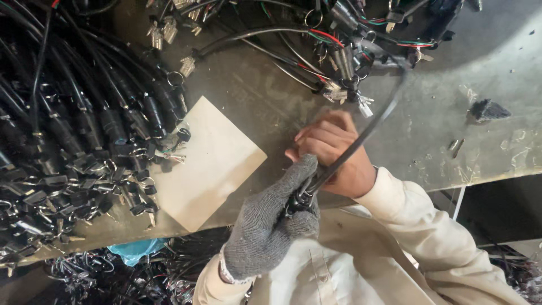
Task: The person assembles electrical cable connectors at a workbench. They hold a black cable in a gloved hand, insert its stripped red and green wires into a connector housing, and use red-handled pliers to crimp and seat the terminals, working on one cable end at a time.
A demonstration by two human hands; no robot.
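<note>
Your left hand (271,220), in a grey knit glove, sits closest to you at the near edge of the workbench (485,96), clenched around the end of a black cable (361,138) where a small dark fitting shows between the fingers. Just beyond it and touching it, your bare right hand (333,152) is curled into a grip on the same cable. From your hands the cable runs up and away toward the far right of the bench, where it meets a tangle of wires (344,51) with red and green strands and metal ends. Beside your hands, toward the left, a pale square card (209,164) lies flat on the bench, one corner reaching the near edge. A large heap of black cables with connectors and key rings (73,141) covers the left side, overlapping the card's left edge. Near the right edge a small dark scrap (488,109) lies well apart.
</note>
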